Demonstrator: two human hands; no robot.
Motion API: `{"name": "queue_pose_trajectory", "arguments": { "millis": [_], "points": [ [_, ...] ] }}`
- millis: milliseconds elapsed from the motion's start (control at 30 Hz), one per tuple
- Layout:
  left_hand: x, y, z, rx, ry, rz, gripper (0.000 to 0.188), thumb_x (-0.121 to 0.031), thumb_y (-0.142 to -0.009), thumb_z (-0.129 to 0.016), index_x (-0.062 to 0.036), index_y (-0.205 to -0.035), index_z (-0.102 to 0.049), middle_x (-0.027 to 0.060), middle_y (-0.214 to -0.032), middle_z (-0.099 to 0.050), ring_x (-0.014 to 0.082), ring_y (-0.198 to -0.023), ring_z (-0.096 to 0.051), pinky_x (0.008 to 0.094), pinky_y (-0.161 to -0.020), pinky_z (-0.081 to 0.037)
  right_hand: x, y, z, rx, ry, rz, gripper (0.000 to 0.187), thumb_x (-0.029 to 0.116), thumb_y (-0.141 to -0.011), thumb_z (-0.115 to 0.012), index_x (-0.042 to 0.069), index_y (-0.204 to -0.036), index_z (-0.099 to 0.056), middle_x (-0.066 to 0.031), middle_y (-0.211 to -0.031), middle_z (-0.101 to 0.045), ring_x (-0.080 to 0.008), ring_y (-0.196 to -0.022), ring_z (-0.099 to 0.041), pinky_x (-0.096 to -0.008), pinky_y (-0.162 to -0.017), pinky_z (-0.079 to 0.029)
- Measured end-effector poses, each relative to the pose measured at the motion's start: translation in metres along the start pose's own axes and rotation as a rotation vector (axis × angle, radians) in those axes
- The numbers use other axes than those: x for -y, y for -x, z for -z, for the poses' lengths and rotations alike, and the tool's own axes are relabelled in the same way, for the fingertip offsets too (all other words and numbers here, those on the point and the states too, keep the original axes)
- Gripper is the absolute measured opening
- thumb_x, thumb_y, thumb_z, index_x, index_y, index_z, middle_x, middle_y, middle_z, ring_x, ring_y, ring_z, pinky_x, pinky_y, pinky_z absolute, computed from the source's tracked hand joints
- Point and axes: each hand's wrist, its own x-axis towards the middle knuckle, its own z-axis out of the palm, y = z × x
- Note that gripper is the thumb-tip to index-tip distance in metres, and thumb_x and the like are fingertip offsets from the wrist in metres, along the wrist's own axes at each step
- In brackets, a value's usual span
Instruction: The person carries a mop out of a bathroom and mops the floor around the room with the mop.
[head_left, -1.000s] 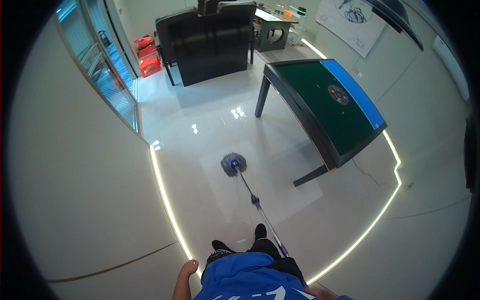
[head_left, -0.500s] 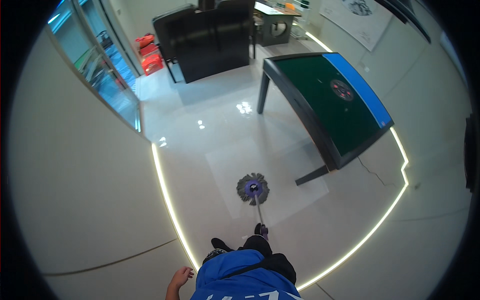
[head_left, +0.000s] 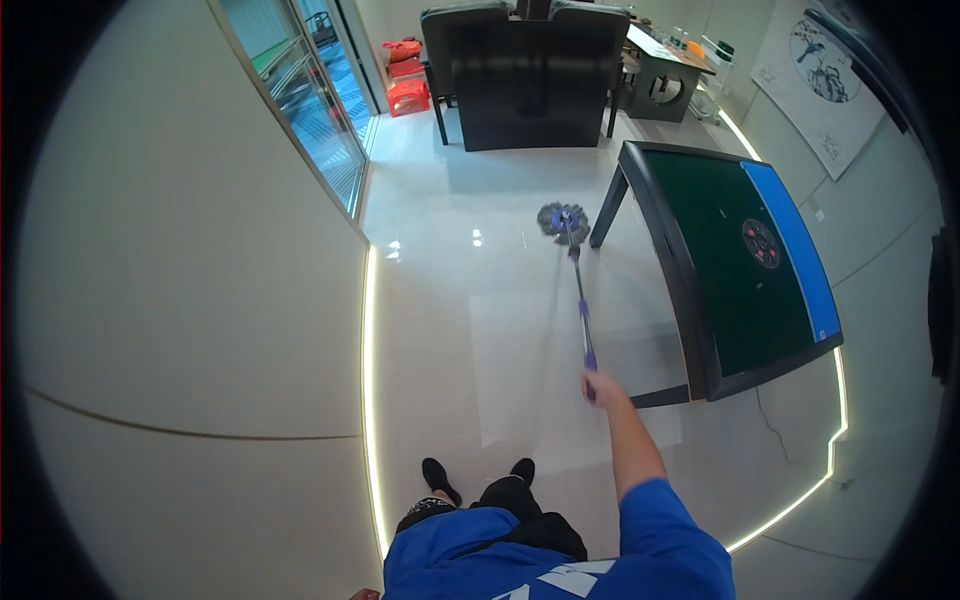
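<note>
I count one mop, two hands, two black shoes, one green-topped table with two legs showing, one wall picture, one blue shirt.

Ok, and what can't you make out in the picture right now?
In the head view:
Left hand: mostly cut off by the lower edge, grip unclear.
Mop handle: partly covered by the right hand.
Green-topped table: right-side legs hidden by its top.
Black seat: front hidden by its backrest.

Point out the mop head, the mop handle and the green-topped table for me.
Mop head [head_left: 566, 220]: head view, on its purple middle.
Mop handle [head_left: 584, 311]: head view, on its shaft, about midway.
Green-topped table [head_left: 722, 268]: head view, on its bare green top.
</note>
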Motion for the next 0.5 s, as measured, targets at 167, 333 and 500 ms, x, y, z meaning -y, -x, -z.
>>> {"name": "queue_pose_trajectory", "arguments": {
  "millis": [167,333,500],
  "points": [
    [0.02,0.053,-0.039,-0.002,0.046,0.06,0.029,-0.021,-0.097,-0.043,0.0002,-0.111,-0.058,0.0118,-0.095,-0.067,0.0211,-0.085,-0.065,0.0347,-0.077,-0.051,0.155,-0.039,-0.075,0.025,-0.288,-0.085,0.016,0.011,-0.085,-0.053,0.005,-0.071,-0.05,-0.0047,-0.055,-0.049,-0.0171,-0.046,-0.05,-0.0315,-0.044,-0.045],
    [0.028,0.062,-0.047,0.053,0.055,0.04,0.029,-0.021,-0.097,-0.043,0.0002,-0.111,-0.058,0.0122,-0.096,-0.067,0.0212,-0.085,-0.065,0.0351,-0.077,-0.051,0.034,-0.008,-0.046,0.01,-0.224,0.029,0.022,0.02,-0.088,-0.054,0.008,-0.07,-0.049,-0.003,-0.056,-0.048,-0.016,-0.045,-0.049,-0.0305,-0.042,-0.042],
    [0.039,0.06,-0.032,0.112,0.043,0.011,0.029,-0.021,-0.097,-0.043,0.0001,-0.112,-0.057,0.0125,-0.096,-0.067,0.0213,-0.086,-0.065,0.0354,-0.078,-0.05,-0.194,0.136,0.023,-0.09,0.016,-0.059,0.023,0.027,-0.09,-0.053,0.011,-0.073,-0.049,-0.0025,-0.054,-0.049,-0.0143,-0.043,-0.049,-0.0296,-0.038,-0.039]
  ]
}}
